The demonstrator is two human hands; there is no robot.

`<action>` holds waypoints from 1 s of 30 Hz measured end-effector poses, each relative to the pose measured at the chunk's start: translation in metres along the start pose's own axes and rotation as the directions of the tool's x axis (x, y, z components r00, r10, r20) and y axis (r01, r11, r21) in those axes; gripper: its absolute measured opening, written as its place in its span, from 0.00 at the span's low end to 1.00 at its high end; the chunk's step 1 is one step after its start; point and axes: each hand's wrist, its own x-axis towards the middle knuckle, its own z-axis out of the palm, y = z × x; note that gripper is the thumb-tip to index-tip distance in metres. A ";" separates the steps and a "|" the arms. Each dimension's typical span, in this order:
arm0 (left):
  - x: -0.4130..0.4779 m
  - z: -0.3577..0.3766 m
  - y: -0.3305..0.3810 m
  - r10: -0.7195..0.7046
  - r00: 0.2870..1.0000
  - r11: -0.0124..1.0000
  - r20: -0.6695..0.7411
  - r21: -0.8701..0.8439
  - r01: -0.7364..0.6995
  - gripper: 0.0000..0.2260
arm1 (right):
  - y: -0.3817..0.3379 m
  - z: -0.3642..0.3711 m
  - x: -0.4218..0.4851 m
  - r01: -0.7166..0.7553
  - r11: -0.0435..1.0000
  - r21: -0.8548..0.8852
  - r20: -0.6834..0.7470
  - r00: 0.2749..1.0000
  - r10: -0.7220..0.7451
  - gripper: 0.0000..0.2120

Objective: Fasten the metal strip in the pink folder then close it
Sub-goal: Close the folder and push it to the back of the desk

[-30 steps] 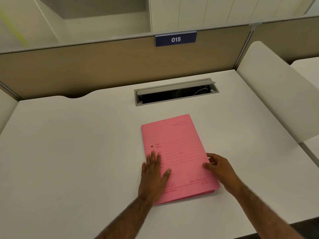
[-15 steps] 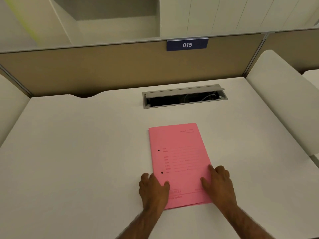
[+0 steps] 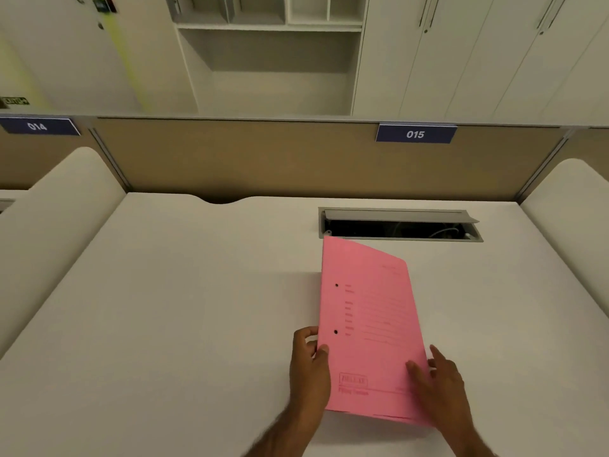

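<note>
The pink folder's [image 3: 369,324] printed text is blurred, perhaps a form; forearms cropped.

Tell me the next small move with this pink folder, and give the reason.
Probably swing the front cover open with the right hand while the left hand steadies the spine edge. The pink folder is shut, with its far end apparently raised off the desk, both hands grip its near end, and the metal strip is not visible, so it cannot be fastened until the folder is opened.
</note>
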 end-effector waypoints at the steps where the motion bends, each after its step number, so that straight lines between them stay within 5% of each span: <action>1: 0.006 -0.009 0.007 0.005 1.000 1.000 0.000 -0.021 -0.005 0.08 | -0.012 0.002 0.003 -0.020 0.993 0.117 0.030 0.999 0.017 0.35; 4: 0.031 -0.039 0.029 0.051 0.999 0.998 -0.016 -0.032 -0.051 0.07 | -0.055 0.010 0.010 -0.065 0.927 0.370 0.118 0.993 0.023 0.31; 9: 0.096 -0.085 0.058 0.140 0.983 0.989 -0.115 0.062 -0.134 0.11 | -0.129 0.035 0.033 0.059 0.886 0.460 0.138 0.981 -0.137 0.22; 18: 0.213 -0.128 0.078 0.201 0.963 0.921 -0.182 0.370 -0.123 0.07 | -0.228 0.091 0.099 0.177 0.918 0.354 0.107 0.968 -0.228 0.23; 30: 0.293 -0.132 0.062 0.290 0.944 0.790 -0.155 0.595 -0.145 0.13 | -0.253 0.145 0.160 0.225 0.957 0.180 0.117 0.962 -0.248 0.18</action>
